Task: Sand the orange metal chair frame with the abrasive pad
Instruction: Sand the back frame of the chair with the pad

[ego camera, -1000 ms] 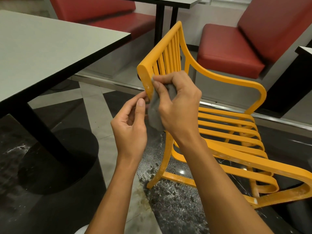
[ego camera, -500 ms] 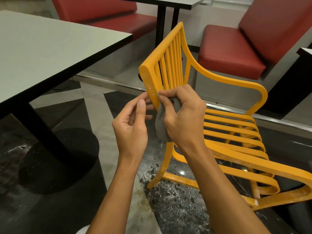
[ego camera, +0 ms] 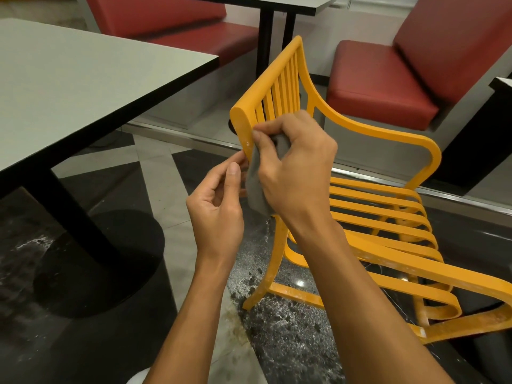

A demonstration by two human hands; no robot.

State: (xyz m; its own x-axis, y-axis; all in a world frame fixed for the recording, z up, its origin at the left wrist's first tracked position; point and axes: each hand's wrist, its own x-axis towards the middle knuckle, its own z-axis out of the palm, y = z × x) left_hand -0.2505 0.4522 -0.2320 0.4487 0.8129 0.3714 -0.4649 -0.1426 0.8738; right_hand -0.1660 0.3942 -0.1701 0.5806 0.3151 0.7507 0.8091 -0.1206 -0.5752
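The orange metal chair frame (ego camera: 277, 76) stands on the floor, its slatted back toward me and its seat slats running right. My right hand (ego camera: 296, 176) grips a grey abrasive pad (ego camera: 256, 189) and presses it against the near left upright of the chair back, just below the rounded top corner. My left hand (ego camera: 217, 214) is just left of the pad, with its fingertips curled onto the same upright and its thumb pointing up. The pad and both hands hide the middle of the upright.
A grey table (ego camera: 83, 92) with a black post and round base (ego camera: 91, 267) stands close on the left. Red padded benches (ego camera: 382, 81) and a second table (ego camera: 266, 1) lie behind the chair. Whitish dust (ego camera: 277, 314) covers the dark floor around the chair legs.
My right hand slid the pad down the upright, then back up toward the top corner. My left hand and the chair stayed in place.
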